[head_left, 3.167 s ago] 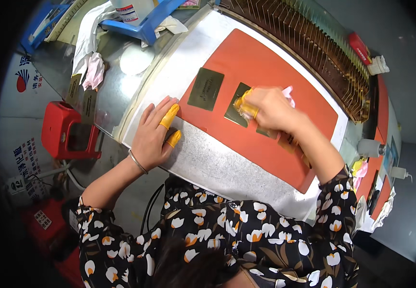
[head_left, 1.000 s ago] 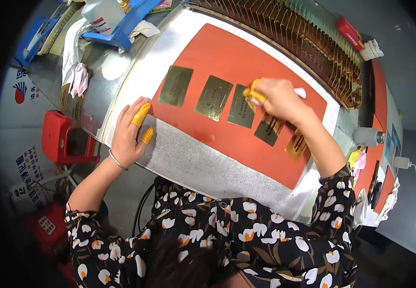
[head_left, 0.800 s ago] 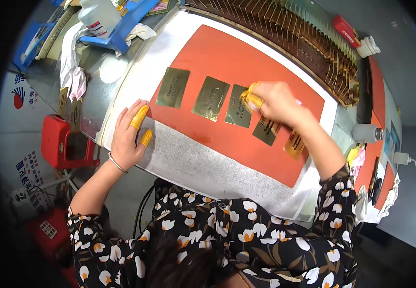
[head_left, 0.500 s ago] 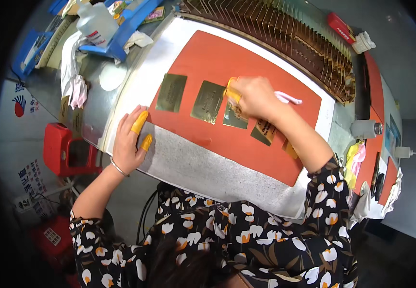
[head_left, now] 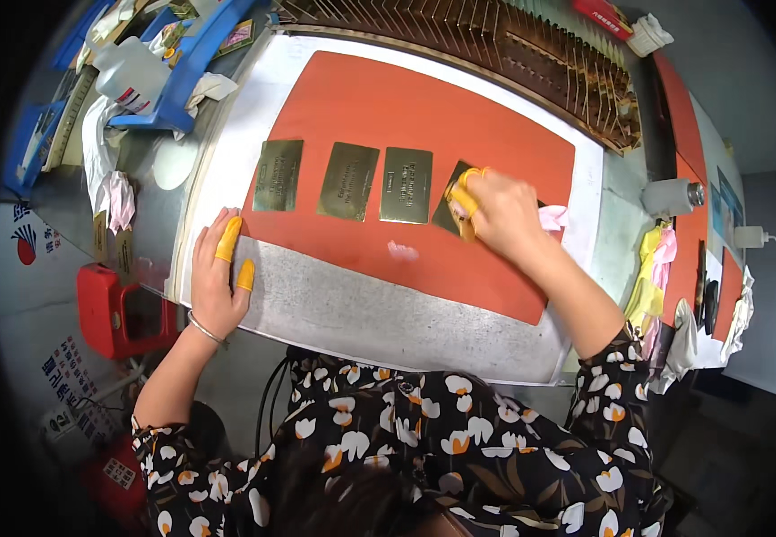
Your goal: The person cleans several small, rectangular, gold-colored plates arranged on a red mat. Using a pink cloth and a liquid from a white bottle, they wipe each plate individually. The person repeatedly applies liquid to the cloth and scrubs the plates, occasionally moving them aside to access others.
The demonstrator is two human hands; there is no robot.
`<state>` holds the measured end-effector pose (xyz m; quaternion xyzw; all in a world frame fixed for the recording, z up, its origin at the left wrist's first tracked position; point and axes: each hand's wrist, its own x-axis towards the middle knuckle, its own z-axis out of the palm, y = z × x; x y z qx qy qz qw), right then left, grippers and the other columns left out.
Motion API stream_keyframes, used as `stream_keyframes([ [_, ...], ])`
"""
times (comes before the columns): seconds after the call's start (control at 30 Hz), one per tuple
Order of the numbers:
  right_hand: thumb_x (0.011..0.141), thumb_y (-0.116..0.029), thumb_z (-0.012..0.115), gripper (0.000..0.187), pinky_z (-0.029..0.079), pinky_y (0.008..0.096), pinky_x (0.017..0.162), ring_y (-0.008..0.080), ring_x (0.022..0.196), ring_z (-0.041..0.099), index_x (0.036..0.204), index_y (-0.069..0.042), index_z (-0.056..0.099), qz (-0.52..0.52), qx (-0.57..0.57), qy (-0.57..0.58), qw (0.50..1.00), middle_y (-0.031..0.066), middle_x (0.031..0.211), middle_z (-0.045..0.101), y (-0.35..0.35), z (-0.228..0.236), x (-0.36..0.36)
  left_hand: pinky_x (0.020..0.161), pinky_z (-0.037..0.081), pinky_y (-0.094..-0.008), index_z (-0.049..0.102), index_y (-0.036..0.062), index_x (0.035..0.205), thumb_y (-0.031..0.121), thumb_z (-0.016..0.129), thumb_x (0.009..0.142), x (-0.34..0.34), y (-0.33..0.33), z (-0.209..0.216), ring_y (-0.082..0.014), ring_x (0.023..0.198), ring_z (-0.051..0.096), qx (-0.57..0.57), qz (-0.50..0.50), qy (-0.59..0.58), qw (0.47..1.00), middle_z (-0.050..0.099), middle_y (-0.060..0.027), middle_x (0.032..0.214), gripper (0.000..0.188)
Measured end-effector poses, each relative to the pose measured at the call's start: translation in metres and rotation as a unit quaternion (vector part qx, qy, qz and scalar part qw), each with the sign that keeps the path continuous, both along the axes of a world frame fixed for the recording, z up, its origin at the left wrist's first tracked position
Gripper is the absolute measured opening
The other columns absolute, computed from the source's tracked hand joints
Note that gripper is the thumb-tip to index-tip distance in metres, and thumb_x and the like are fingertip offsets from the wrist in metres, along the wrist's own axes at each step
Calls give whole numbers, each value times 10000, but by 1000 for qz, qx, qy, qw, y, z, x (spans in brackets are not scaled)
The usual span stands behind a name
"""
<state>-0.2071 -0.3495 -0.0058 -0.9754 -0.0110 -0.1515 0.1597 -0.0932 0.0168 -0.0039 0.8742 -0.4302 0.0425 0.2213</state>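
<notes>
Several metal plates with raised lettering lie in a row on an orange-red mat: a left plate, a second plate, a third plate and a fourth plate partly covered by my right hand. The fingers of that hand, two in yellow finger cots, are closed and pressed down on the fourth plate. A pink cloth pokes out beyond the hand. Flat at the left edge of the work surface rests my left hand, fingers stretched, with yellow cots on two of them.
A rack of upright metal plates spans the far side of the orange-red mat. To the left are a plastic bottle, a blue tray and a red stool. At right stand a grey bottle and yellow cloth.
My right hand, with the cloth, has moved right from the third plate onto the fourth. The third plate now lies uncovered. My left hand stays at the surface's left edge; the view has shifted slightly.
</notes>
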Motion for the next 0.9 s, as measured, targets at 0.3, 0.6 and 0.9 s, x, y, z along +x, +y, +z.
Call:
stream_keyframes([
  [0.3,697,-90,565,71,433,460,529,348,643,577,750,-44,560,26,46,85,995,143,703,601,-13,14,28,1050,246,-477,399,-22,1286,-11,529,707,-5,5,-1,-365,1276,350,-3,3,16,1000,417,-170,1335,593],
  [0.6,732,-139,596,71,446,419,503,304,617,585,732,-73,572,107,2,44,993,99,646,578,-15,14,33,1058,239,-466,398,-20,1295,10,532,726,-2,4,0,-348,1281,351,-9,11,14,1000,422,-172,1333,585],
  [0.9,752,-156,607,58,449,412,551,273,691,569,756,-100,591,167,19,77,983,78,670,540,7,17,19,1055,245,-467,397,-16,1296,3,545,730,0,8,-4,-348,1279,357,-13,1,12,1000,424,-165,1336,585],
])
